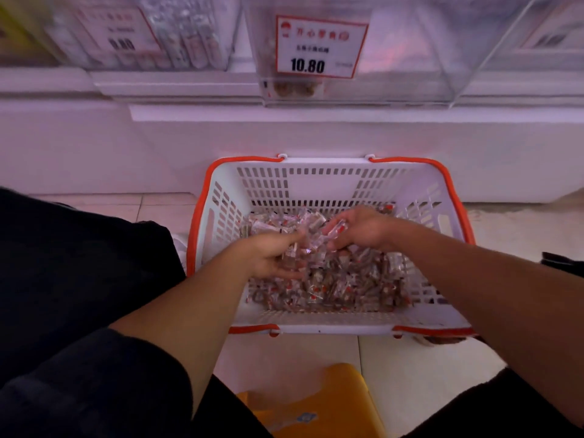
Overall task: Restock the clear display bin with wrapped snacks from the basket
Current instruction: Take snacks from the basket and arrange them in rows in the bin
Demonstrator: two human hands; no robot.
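This is a shop aisle, seen at floor level: a white and orange plastic shopping basket (331, 181) stands on pale floor tiles (410, 358) before a white shelf unit (189, 86), where clear display bins (395, 58) carry red-bordered price tags (320, 47), one reading 10.80

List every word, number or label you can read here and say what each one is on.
"10.80": on the red-bordered price tag on the front of the clear bin.
Red characters and a small dark line above that price: too blurred to read.
Price tag on the bin to the left: numbers blurred, not readable.
Tag at the upper right: unreadable.
Snack wrappers in the basket: print too small to read.
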